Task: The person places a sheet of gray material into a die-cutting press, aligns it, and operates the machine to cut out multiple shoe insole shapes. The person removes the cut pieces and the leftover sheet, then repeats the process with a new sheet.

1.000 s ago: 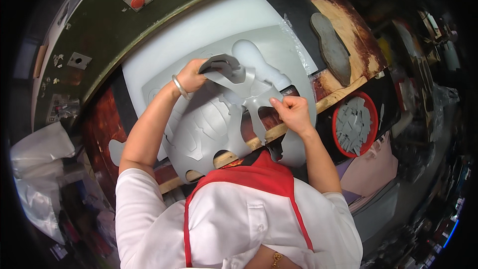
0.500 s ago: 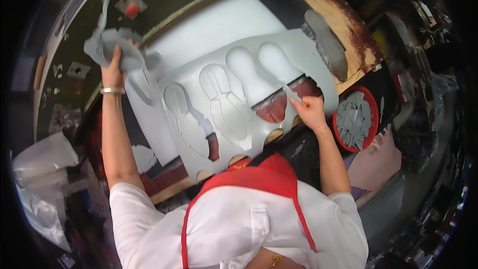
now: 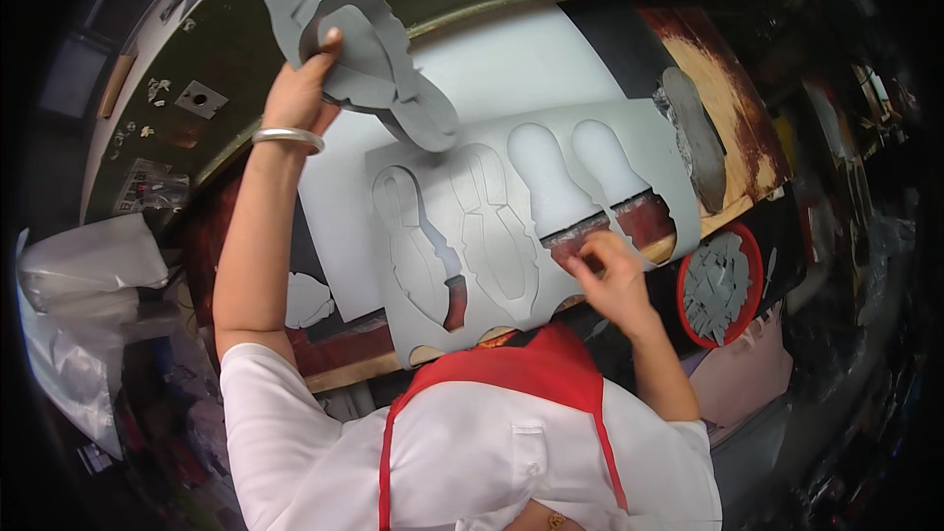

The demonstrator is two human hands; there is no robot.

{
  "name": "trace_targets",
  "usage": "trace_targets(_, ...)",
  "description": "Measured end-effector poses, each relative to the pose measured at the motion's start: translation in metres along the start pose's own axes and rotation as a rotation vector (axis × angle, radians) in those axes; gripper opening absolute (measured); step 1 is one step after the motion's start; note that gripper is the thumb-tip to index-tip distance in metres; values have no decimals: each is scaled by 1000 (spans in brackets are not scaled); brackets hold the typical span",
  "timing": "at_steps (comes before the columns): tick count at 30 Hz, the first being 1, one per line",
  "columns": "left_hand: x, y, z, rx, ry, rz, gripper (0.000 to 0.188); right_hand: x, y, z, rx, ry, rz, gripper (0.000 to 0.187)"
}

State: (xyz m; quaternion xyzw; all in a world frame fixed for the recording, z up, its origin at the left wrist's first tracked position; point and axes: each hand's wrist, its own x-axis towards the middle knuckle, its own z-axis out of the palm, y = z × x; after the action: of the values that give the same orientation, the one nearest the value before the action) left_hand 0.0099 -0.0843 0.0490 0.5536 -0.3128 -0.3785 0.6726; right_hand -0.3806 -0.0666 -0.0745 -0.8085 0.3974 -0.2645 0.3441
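Observation:
My left hand (image 3: 303, 93) is raised at the upper left, its thumb and fingers closed round several grey sole-shaped foam pieces (image 3: 366, 51). Below them lies a grey foam sheet (image 3: 654, 143) cut with shoe-sole outlines. Two cut sole pieces (image 3: 497, 251) still sit within the sheet's left half, while open holes on its right half show white and dark red beneath. My right hand (image 3: 621, 280) is over the lower edge of these holes, fingers curled and pinched together. Whatever its fingertips may hold is too small to make out.
A red bowl (image 3: 680, 297) of grey foam scraps stands to the right. Beyond it, a dark grey sole-shaped piece (image 3: 696, 133) rests by a worn wooden board (image 3: 752, 138). A white sheet (image 3: 492, 54) lies behind the foam. Clear plastic bags (image 3: 84, 275) hang at the left.
My left hand has moved right with the foam pieces, which now hang over the sheet's far edge. My right hand has left the narrow strip between the holes and come nearer my body.

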Motion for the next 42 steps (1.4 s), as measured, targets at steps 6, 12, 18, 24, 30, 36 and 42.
trace_targets(6, -2, 5, 4, 226, 49, 120, 42, -4, 2, 34, 136, -219, 71, 56)
trace_targets(12, -83, -62, 30, 708, -451, 667, 41, 16, 24, 44, 337, -549, 214, 83)
trace_targets(18, -152, -163, 27, 923, -1134, 666, 65, 25, 34, 55, 950, -667, 413, 85)
trace_targets(24, -141, -171, 29, 792, -1006, 675, 62, 21, 30, 54, 1330, -597, 587, 82)
trace_targets(30, -104, -144, 36, 618, -548, 233, 36, 8, 16, 28, 831, -292, 622, 75)
trace_targets(36, -12, -23, -18, 226, -75, 463, 29, -3, -24, 26, 528, -114, 286, 35)
trace_targets(42, 7, 67, -42, 287, 30, 689, 25, -6, -62, 72, -17, -61, -259, 33)
